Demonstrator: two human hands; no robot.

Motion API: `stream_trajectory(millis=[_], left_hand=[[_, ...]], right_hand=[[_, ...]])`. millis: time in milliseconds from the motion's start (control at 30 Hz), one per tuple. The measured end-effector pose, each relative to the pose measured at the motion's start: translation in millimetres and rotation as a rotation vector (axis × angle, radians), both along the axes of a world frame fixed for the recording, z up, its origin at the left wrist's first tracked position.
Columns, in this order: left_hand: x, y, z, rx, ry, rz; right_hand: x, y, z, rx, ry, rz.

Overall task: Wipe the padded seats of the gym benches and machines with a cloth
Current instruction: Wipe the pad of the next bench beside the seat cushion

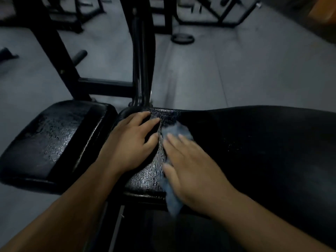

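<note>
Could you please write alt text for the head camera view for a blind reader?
A right hand presses a blue cloth onto a long black bench pad, while the left hand rests on the pad beside it. A separate seat pad sits further left, over grey floor.

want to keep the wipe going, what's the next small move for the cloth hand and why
Probably slide the right hand and cloth rightward along the pad: the patch by the left hand glistens, while the stretch to the right looks dull, likely unwiped.

Bench pad (254,142) rightward open; black frame post (142,60) blocks ahead.
</note>
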State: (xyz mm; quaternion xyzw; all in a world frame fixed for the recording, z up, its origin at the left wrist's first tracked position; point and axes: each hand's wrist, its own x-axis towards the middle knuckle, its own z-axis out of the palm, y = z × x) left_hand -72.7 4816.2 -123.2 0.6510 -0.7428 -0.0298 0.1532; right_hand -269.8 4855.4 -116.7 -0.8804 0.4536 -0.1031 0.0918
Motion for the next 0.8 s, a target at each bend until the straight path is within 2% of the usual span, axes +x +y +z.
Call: stream_trajectory(millis=[100,200,300,400,500,567,600,667,733,800], left_hand=[[-2.7,0.0,1.2,-0.011,-0.035,0.012],[-15.1,4.5,9.4,0.043,-0.090,-0.006],[-35.2,28.6,7.8,0.064,-0.110,-0.019],[-41.9,49.0,-2.4,-0.015,-0.086,-0.001],[-42.8,51.9,-1.6,-0.018,-0.077,0.036],[-46.3,53.2,1.7,-0.014,-0.083,0.043],[-47.3,54.8,3.3,-0.011,-0.079,0.042],[-46.8,56.8,5.7,0.008,-0.067,0.038],[-45.7,56.7,8.4,0.026,-0.065,0.032],[-48.5,58.7,9.2,0.036,-0.093,0.038]], right_hand=[[-45.6,-1.8,-0.7,0.061,0.041,-0.104],[-39.6,-41.7,4.7,0.108,0.034,-0.280],[-8.7,-22.9,4.8,0.058,0.049,-0.160],[-33.2,20.7,-0.5,0.025,0.016,0.030],[-63.5,-14.8,-1.9,0.026,0.035,-0.104],[-51.6,-36.7,1.9,0.017,0.035,-0.224],[-40.4,-32.4,1.5,-0.010,0.038,-0.212],[-33.1,0.0,0.9,-0.025,0.023,-0.052],[-60.8,38.4,3.0,0.021,0.012,0.095],[-99.5,39.4,4.1,0.057,0.014,0.102]])
